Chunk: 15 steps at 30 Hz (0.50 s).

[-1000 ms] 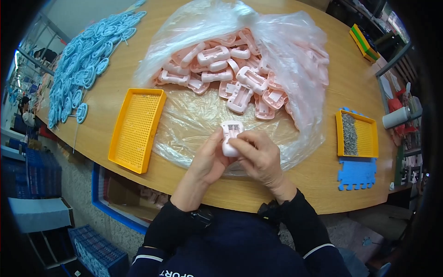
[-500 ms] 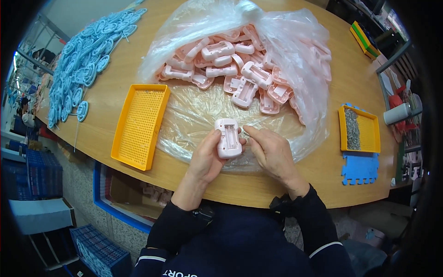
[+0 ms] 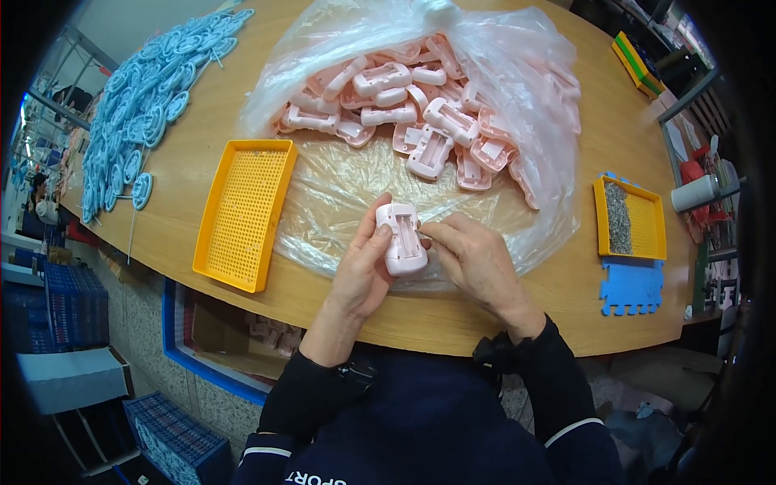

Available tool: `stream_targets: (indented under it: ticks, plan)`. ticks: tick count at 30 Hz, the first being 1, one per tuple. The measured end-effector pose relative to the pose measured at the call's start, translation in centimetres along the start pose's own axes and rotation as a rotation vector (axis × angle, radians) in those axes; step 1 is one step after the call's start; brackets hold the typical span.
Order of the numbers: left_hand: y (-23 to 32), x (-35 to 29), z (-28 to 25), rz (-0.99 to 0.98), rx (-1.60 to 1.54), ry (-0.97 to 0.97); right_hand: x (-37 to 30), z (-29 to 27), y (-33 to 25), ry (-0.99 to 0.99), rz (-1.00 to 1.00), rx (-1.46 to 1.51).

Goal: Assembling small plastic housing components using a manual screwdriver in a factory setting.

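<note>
My left hand (image 3: pixel 358 273) grips a pale pink plastic casing (image 3: pixel 394 256) by its left side, thumb on its face. A long rectangular recess, like a battery compartment, faces up. My right hand (image 3: pixel 478 260) is closed in a pinch at the casing's right edge, its fingertips right beside the recess. Whatever those fingertips hold, if anything, is too small to make out. Beyond my hands, similar pink casings (image 3: pixel 430 152) lie heaped in a clear plastic bag (image 3: pixel 331 190), some face up and others showing their hollow inside.
To the left stands a yellow perforated tray (image 3: pixel 245 214). At the right, another yellow tray (image 3: pixel 648 222) holds small metal pieces (image 3: pixel 617 218), beside a blue foam mat (image 3: pixel 632 287). Light blue oval parts (image 3: pixel 141 121) are piled far left. Below the table edge sits a blue-rimmed crate (image 3: pixel 206 365).
My right fingertips have closed in on the casing's right edge. The casing has tilted slightly in my left hand, whose index finger now reaches up along its side.
</note>
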<state>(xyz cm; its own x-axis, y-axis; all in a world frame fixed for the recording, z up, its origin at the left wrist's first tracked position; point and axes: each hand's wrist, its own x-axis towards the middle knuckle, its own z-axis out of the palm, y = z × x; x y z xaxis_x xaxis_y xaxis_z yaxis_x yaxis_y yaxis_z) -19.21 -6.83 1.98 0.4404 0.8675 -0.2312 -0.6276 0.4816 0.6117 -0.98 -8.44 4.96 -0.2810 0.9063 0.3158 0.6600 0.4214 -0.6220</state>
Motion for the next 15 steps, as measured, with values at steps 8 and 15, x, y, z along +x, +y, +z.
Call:
stream_targets:
  ticks: [8, 15]
  plan:
    - [-0.6, 0.0, 0.2, 0.06, 0.101, 0.012, 0.3, 0.8, -0.3, 0.029, 0.031, -0.038]
    - [-1.1, 0.0, 0.9, 0.099, 0.171, 0.067, 0.2, 1.6, -1.3, 0.092, 0.11, -0.075]
